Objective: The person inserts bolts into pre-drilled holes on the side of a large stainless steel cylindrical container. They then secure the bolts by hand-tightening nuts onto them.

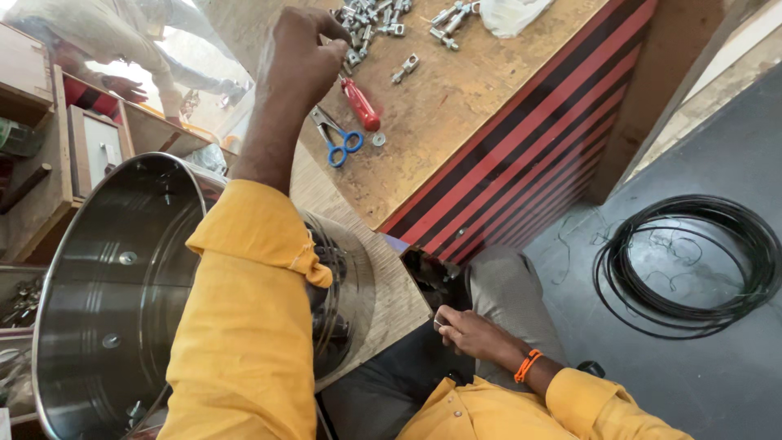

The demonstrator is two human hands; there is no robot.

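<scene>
Both hands are busy and well apart. Reaching out over the wooden table (456, 106), the left hand (300, 57) pinches its fingertips together at the edge of a heap of metal bolts and clamps (371, 20); whether a piece is caught between them I cannot tell. Down at the lap, the right hand (472, 332) curls around a small metal part (440, 324). A big steel drum (114, 293) lies beside the left sleeve, and near the left hand lie blue-handled scissors (338, 140) and a red-handled screwdriver (359, 103).
</scene>
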